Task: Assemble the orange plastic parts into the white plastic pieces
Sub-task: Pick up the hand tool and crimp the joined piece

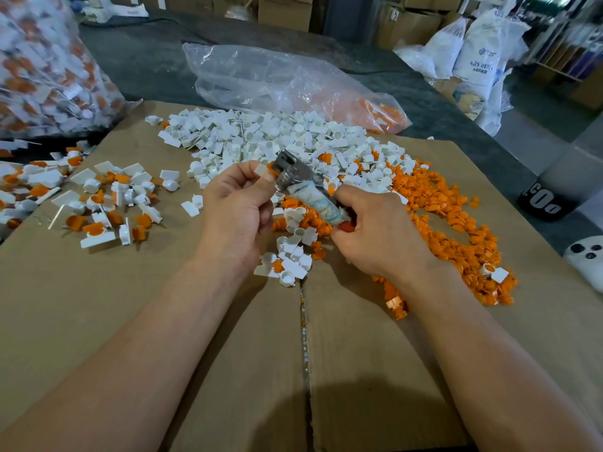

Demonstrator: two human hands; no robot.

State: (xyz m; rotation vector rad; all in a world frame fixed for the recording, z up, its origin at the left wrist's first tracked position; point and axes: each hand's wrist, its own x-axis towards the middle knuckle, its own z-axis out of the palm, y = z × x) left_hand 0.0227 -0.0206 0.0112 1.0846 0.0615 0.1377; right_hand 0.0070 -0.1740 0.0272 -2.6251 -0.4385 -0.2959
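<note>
My left hand [238,203] pinches a small white plastic piece [262,169] with a bit of orange showing beside it, held up over the cardboard. My right hand [375,230] grips a metal tool [295,172] by its tape-wrapped handle, and the tool's head meets the white piece. A big heap of loose white pieces [267,138] lies behind my hands. Loose orange parts [456,230] spread out to the right. Assembled white-and-orange pieces [107,203] lie scattered at the left.
Flattened cardboard [228,353] covers the table. A clear plastic bag [277,79] with some orange parts lies at the back. A large bag of assembled pieces [49,66] stands at the far left. A white controller [587,259] sits at the right edge. Boxes and sacks fill the background.
</note>
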